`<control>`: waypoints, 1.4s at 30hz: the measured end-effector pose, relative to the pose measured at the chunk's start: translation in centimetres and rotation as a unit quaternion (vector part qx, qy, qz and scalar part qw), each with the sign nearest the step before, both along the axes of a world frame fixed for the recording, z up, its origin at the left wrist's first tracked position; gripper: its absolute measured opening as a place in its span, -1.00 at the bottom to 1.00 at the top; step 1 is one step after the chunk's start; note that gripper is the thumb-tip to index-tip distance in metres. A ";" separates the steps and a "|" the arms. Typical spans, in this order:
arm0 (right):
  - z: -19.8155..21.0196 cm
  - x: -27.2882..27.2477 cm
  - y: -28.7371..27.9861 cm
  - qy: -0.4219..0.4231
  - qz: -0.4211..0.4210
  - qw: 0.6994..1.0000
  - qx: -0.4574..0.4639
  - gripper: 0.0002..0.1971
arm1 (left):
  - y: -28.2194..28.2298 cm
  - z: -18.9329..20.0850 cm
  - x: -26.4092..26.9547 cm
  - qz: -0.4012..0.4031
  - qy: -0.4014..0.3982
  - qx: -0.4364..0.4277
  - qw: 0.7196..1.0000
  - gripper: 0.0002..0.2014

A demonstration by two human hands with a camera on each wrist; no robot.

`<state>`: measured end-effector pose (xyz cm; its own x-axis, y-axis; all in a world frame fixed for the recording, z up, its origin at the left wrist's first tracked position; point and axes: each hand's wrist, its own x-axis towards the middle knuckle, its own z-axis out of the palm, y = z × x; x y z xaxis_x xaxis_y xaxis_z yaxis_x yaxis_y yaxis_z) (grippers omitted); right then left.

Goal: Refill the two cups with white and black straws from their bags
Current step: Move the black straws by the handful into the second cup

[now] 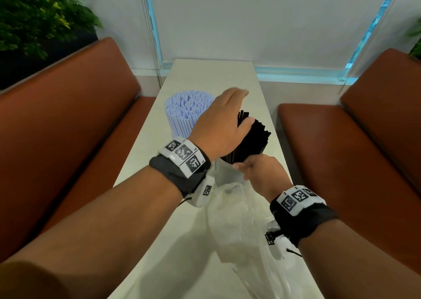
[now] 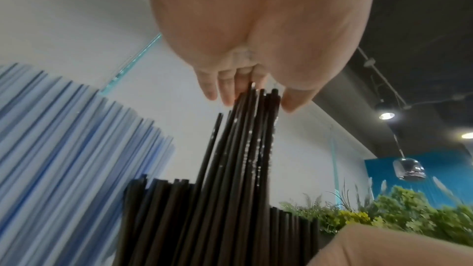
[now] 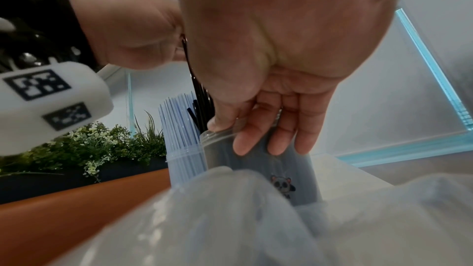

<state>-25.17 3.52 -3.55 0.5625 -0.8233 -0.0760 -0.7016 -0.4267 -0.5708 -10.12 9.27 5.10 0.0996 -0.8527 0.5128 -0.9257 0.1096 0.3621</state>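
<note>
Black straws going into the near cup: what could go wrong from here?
1. The left hand holds a raised bunch of black straws near their tops; loose ones could splay out past the rim.
2. The right hand only steadies the cup at its rim; pushing down could tip it.
3. The empty bag crowds its base.

No legible text, brand or number found. White wrist-worn housings carry black-and-white square coded markers; small print beside them is too fine to read. Translucent plastic cup bears a printed cartoon panda, no wording
</note>
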 end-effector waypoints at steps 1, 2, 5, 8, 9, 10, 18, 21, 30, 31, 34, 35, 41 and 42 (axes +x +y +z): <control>-0.1 0.0 0.0 -0.001 -0.001 1.000 0.000 -0.62 | 0.0 -0.1 -0.2 -0.008 -0.011 -0.011 1.000 -0.50; -0.1 0.0 -0.1 -0.003 -0.001 1.000 -0.003 -0.61 | 0.0 -0.5 -0.6 -0.015 -0.038 -0.003 0.999 -0.52; -0.1 0.0 0.0 -0.006 0.008 1.000 -0.006 -0.57 | 0.4 -2.5 -1.1 -0.016 -0.112 0.053 0.992 -0.59; -0.1 -0.1 -0.1 0.004 0.015 1.000 -0.011 -0.59 | 0.0 -2.0 -0.4 -0.021 -0.081 0.052 0.995 -0.59; 0.0 -0.1 -0.2 0.011 0.014 1.000 -0.012 -0.62 | 0.0 -1.7 -0.3 -0.012 -0.070 0.043 0.997 -0.57; 0.1 -0.2 -0.1 0.021 0.018 1.000 -0.015 -0.62 | 0.0 -1.6 -0.3 -0.002 -0.061 0.035 0.998 -0.55; -0.2 -1.2 0.7 0.012 0.016 0.997 -0.076 -0.70 | -0.2 -1.9 -1.2 -0.018 -0.097 0.078 0.992 -0.52; -0.4 -1.3 0.5 0.008 0.005 0.996 -0.091 -0.77 | -0.1 -2.6 -1.1 0.001 -0.157 0.112 0.981 -0.63; -0.9 -1.4 0.0 0.021 -0.008 0.994 -0.103 -0.75 | -0.4 -2.6 -1.8 0.015 0.000 0.023 1.000 -0.88; -0.9 -1.4 0.0 0.021 -0.011 0.994 -0.103 -0.73 | -0.1 -3.1 -2.0 0.009 -0.004 0.042 0.999 -0.86; -0.8 -1.3 0.0 0.019 -0.015 0.995 -0.096 -0.71 | 0.2 -3.6 -1.5 0.003 -0.061 0.068 0.996 -0.86; -0.8 -1.3 -0.1 0.016 -0.013 0.996 -0.092 -0.71 | -0.1 -3.2 -1.2 0.002 -0.083 0.067 0.994 -0.82; -0.4 -1.2 0.1 0.010 -0.013 0.996 -0.091 -0.65 | -0.2 -4.0 -1.3 -0.043 -0.181 0.071 0.980 -0.60; -0.4 -1.1 0.2 0.009 -0.012 0.996 -0.086 -0.67 | -0.2 -4.2 -1.0 -0.040 -0.189 0.081 0.978 -0.63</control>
<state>-26.30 3.69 -3.91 0.5428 -0.8379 0.0577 -0.7216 -0.5004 -0.4784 -11.13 9.04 0.95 -0.1424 -0.9230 0.3574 -0.9874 0.1576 0.0137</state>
